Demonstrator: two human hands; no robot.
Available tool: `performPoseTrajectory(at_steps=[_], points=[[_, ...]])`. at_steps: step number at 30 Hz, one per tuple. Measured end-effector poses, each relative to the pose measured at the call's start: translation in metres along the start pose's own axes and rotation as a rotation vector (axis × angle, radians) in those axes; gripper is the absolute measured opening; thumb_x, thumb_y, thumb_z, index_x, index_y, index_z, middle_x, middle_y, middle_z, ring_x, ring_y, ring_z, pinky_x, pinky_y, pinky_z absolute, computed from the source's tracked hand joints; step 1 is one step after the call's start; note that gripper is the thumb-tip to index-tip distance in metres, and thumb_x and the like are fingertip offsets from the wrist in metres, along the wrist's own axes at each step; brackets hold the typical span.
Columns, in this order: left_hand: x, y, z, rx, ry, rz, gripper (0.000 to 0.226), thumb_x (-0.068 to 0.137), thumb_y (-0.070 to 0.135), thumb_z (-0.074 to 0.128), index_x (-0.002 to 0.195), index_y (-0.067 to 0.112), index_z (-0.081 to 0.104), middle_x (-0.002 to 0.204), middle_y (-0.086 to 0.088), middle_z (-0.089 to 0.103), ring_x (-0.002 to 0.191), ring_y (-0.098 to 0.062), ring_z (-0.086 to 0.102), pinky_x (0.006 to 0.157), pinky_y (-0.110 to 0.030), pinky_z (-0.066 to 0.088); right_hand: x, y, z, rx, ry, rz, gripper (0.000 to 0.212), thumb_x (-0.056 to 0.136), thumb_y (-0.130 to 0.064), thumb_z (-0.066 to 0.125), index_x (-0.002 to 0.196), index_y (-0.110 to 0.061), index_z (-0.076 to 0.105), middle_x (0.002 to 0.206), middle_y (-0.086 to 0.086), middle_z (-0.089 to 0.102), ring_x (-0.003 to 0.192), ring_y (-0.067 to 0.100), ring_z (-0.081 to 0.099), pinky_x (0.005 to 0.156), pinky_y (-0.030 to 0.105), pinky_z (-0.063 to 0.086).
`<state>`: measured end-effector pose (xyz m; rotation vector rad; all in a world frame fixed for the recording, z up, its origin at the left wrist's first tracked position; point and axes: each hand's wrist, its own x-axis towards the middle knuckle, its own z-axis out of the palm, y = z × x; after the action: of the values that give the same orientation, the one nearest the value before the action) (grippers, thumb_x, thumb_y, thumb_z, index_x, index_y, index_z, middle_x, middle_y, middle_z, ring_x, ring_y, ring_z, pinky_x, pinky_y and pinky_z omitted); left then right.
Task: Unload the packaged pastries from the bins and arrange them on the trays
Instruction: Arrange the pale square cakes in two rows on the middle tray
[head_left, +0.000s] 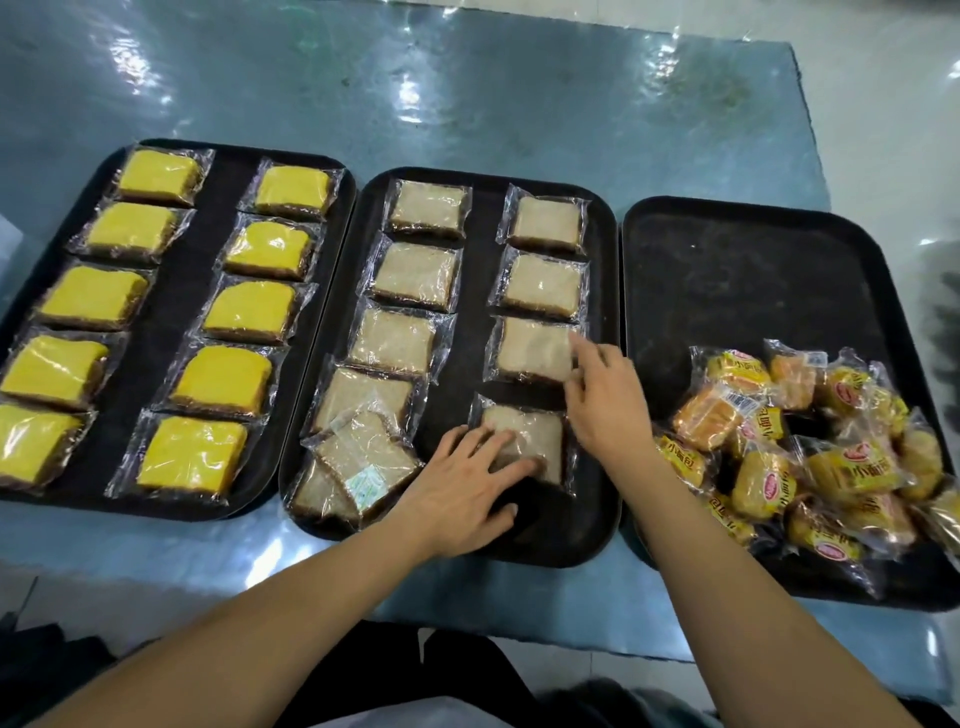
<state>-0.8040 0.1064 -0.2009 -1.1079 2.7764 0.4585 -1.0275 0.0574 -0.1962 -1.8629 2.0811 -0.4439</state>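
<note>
Packaged pastries fill three black trays set side by side on my blue plastic-covered desk (467, 93). On the left tray (171, 312) I see ten yellow-topped cake slices (93, 296) in clear wrappers, laid in two neat columns. The middle tray (467, 322) carries pale beige slices, also in two columns; at its near left corner one wrapped slice (363, 457) lies tilted across the others. My left hand (462, 493) rests flat on the nearest slice of the right column (535, 436), its grip apart, with straight fingers spread over the wrapper's near left part. My right hand (602, 400) reaches just beyond it, and its fingertips (576, 364) pinch the right edge of the third slice (532, 351) in that column, so that grip is clamped on the wrapper. The right tray (748, 270) is bare across its far half, while a loose heap of small orange-and-yellow printed bun packets (810, 457) sits piled over its near half, some spilling over the near right rim.
</note>
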Motion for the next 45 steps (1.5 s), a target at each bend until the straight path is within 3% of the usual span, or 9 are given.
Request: performPoseTrajectory(at_steps=[7,12,17,19,23,31,34,40,45], points=[[0.005,0.005,-0.021,-0.012,-0.027,0.066,0.047,0.099,0.049,0.037,0.141,0.027,0.041,0.131,-0.002,0.049,0.113,-0.028,0.048,0.098,-0.044,0.038,0.022,0.004,0.003,-0.097,-0.185,-0.022,0.053,0.098,-0.016,0.051,0.15,-0.015,0.039,0.152,0.011,0.043,0.129,0.033,0.05,0.106,0.05,0.044],[0.034,-0.006,-0.033,-0.442,-0.062,-0.284,0.044,0.101,0.033,0.046,0.142,0.019,0.044,0.129,-0.004,0.047,0.11,-0.031,0.058,0.09,-0.041,0.045,0.001,-0.008,0.008,-0.14,-0.183,0.005,0.043,0.098,-0.023,0.049,0.139,-0.012,0.049,0.123,0.012,0.058,0.109,0.031,0.056,0.095,0.047,0.046],[0.043,-0.004,-0.035,-0.357,-0.188,-0.264,0.03,0.098,0.034,0.049,0.116,0.014,0.062,0.121,-0.003,0.054,0.114,-0.027,0.057,0.095,-0.037,0.043,-0.019,-0.031,0.015,-0.148,-0.18,-0.04,0.029,0.098,-0.031,0.047,0.118,-0.021,0.065,0.111,0.002,0.065,0.103,0.026,0.056,0.089,0.044,0.039],[0.04,-0.004,-0.034,-0.395,-0.049,-0.375,0.023,0.097,0.032,0.049,0.109,0.015,0.059,0.114,-0.005,0.055,0.106,-0.031,0.059,0.091,-0.042,0.047,-0.015,-0.028,0.012,-0.097,-0.089,-0.018,0.026,0.095,-0.032,0.053,0.113,-0.021,0.068,0.109,0.002,0.061,0.1,0.026,0.056,0.087,0.043,0.041],[0.049,-0.019,-0.037,-0.477,0.214,-0.626,0.032,0.098,0.03,0.053,0.123,0.012,0.047,0.122,-0.011,0.05,0.111,-0.033,0.051,0.095,-0.045,0.044,-0.003,-0.019,0.009,-0.004,-0.134,0.118,0.043,0.098,-0.034,0.053,0.138,-0.019,0.053,0.13,0.007,0.059,0.116,0.03,0.056,0.097,0.047,0.043],[0.08,-0.047,-0.033,-0.275,0.095,-0.427,0.06,0.095,0.045,0.05,0.15,0.026,0.035,0.158,0.003,0.038,0.139,-0.031,0.032,0.115,-0.045,0.025,-0.043,-0.046,0.031,0.074,-0.339,-0.059,0.03,0.092,-0.035,0.044,0.098,-0.02,0.069,0.095,-0.002,0.063,0.092,0.025,0.058,0.081,0.043,0.044],[0.082,-0.054,-0.039,-0.193,0.036,-0.27,0.069,0.093,0.049,0.057,0.155,0.035,0.027,0.167,0.005,0.016,0.15,-0.029,0.014,0.122,-0.048,0.013,-0.039,-0.035,0.027,0.067,-0.101,-0.013,0.028,0.088,-0.031,0.047,0.097,-0.019,0.07,0.094,0.0,0.063,0.088,0.025,0.058,0.08,0.045,0.048],[0.046,-0.055,-0.03,-0.199,0.113,-0.332,0.059,0.084,0.04,0.075,0.134,0.024,0.049,0.141,-0.001,0.036,0.12,-0.028,0.046,0.097,-0.045,0.05,-0.035,-0.021,0.032,-0.085,-0.039,-0.152,0.043,0.091,-0.028,0.068,0.133,-0.027,0.06,0.141,0.004,0.053,0.125,0.024,0.049,0.099,0.043,0.045],[0.061,-0.064,-0.024,-0.243,0.145,-0.213,0.048,0.089,0.017,0.07,0.134,0.018,0.055,0.142,-0.002,0.043,0.116,-0.028,0.054,0.094,-0.047,0.052,-0.03,-0.015,0.042,-0.142,0.034,-0.062,0.041,0.093,-0.022,0.068,0.133,-0.026,0.063,0.137,0.006,0.057,0.121,0.027,0.054,0.09,0.045,0.052]])
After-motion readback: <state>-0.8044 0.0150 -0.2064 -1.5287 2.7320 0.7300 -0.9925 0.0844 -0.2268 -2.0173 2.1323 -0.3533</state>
